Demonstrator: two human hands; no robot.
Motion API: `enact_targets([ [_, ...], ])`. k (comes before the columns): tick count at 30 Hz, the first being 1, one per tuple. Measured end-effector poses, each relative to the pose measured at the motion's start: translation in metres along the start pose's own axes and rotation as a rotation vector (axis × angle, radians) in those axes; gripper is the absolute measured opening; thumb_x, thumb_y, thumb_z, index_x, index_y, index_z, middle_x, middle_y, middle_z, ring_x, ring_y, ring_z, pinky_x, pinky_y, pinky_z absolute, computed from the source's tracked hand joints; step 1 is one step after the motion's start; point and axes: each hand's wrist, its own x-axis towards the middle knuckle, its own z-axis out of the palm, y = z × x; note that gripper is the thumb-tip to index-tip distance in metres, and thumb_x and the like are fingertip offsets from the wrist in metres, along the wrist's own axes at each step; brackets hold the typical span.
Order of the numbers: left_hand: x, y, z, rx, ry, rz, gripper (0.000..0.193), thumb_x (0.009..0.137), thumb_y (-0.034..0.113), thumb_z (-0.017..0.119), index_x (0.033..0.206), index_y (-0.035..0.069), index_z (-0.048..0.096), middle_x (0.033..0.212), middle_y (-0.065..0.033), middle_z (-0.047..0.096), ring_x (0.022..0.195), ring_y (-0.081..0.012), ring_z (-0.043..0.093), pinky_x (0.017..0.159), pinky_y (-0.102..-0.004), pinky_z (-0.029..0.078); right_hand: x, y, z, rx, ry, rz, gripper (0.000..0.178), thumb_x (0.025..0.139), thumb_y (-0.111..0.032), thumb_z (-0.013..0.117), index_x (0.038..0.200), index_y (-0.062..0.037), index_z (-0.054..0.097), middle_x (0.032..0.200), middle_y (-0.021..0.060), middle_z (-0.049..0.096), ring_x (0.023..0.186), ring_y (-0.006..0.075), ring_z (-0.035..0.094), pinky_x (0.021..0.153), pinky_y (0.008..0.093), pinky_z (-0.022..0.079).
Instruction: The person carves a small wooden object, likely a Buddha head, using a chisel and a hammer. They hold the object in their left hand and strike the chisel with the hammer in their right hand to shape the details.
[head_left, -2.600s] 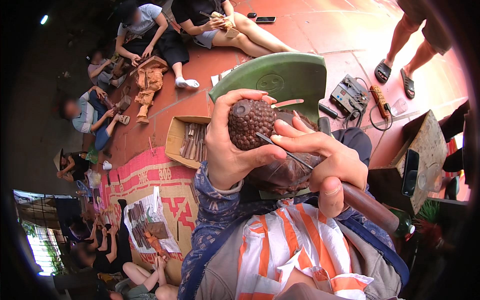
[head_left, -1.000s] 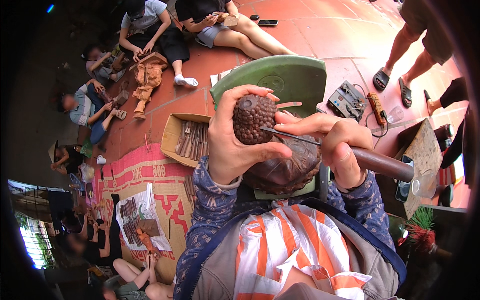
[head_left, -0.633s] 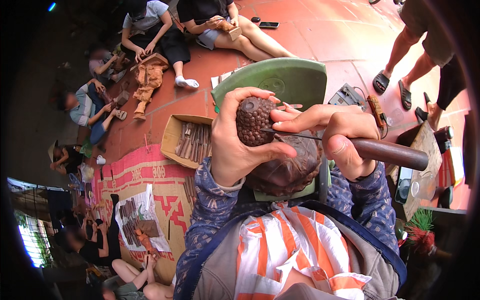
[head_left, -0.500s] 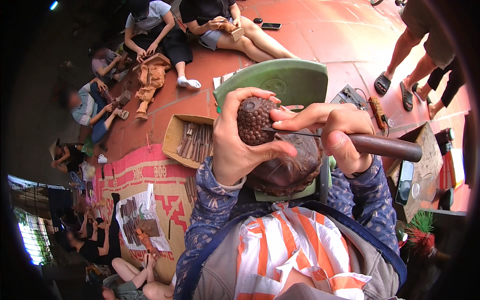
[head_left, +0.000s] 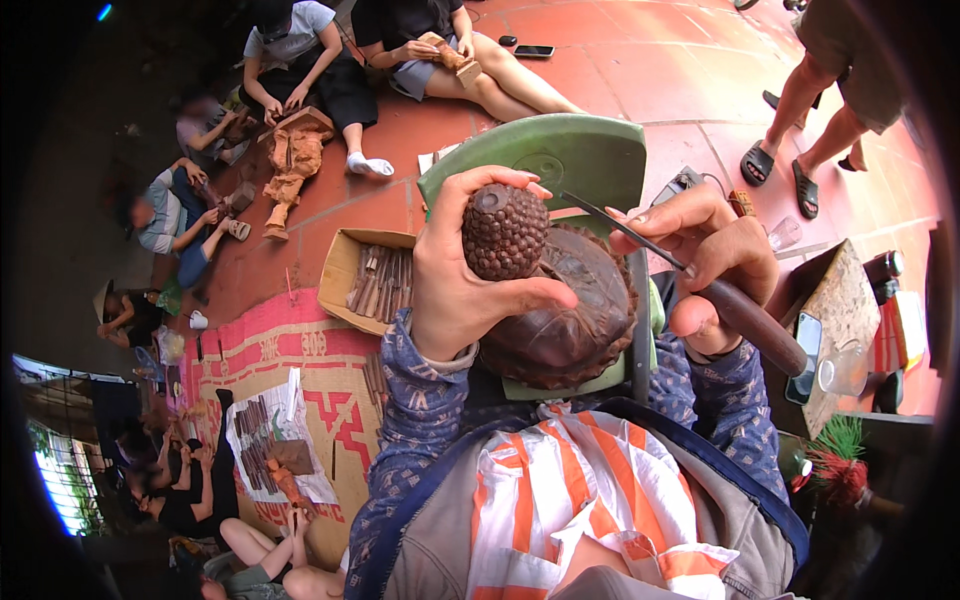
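Carving (head_left: 505,232) within chair's (head_left: 600,150) edges, left hand (head_left: 445,285) clasping; right hand (head_left: 728,255) grips chisel (head_left: 752,323), tip clear — likely between cuts; next needs contact.

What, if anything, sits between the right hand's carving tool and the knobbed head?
Nothing visible across most of that gap. The carving tool in the right hand is apart from the knobbed head; only the fingertips of the left hand, curled around the head's far edge, lie close to the tool's tip.
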Motion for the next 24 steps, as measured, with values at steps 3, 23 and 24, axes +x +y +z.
enact_targets([
  [3, 0.001, -0.003, 0.0, -0.035, -0.009, 0.014, 0.079, 0.056, 0.027, 0.093, 0.118, 0.003, 0.051, 0.11, -0.0082, 0.062, 0.103, -0.0153, 0.06, 0.091, -0.0294, 0.047, -0.009, 0.008, -0.005, -0.17, -0.133, -0.119, 0.022, 0.072, -0.013, 0.082, 0.082, -0.0018, 0.067, 0.104, 0.0276, 0.067, 0.095, 0.0346, 0.069, 0.083, 0.0403, 0.055],
  [23, 0.003, -0.002, 0.001, -0.053, -0.023, 0.006, 0.07, 0.067, 0.027, 0.089, 0.119, 0.003, 0.05, 0.113, -0.0092, 0.06, 0.102, -0.0146, 0.059, 0.09, -0.0289, 0.048, -0.019, -0.007, 0.029, -0.391, -0.049, -0.04, 0.02, 0.072, -0.004, 0.079, 0.089, 0.0026, 0.07, 0.104, 0.0268, 0.067, 0.093, 0.0328, 0.07, 0.082, 0.0357, 0.056],
  [24, 0.002, -0.002, 0.0, -0.05, -0.024, 0.008, 0.069, 0.067, 0.027, 0.089, 0.12, 0.003, 0.05, 0.113, -0.0092, 0.06, 0.102, -0.0146, 0.059, 0.089, -0.0289, 0.048, -0.018, -0.009, 0.031, -0.399, -0.053, -0.033, 0.018, 0.073, -0.002, 0.077, 0.089, 0.0026, 0.07, 0.104, 0.0269, 0.067, 0.095, 0.0334, 0.07, 0.084, 0.0369, 0.056],
])
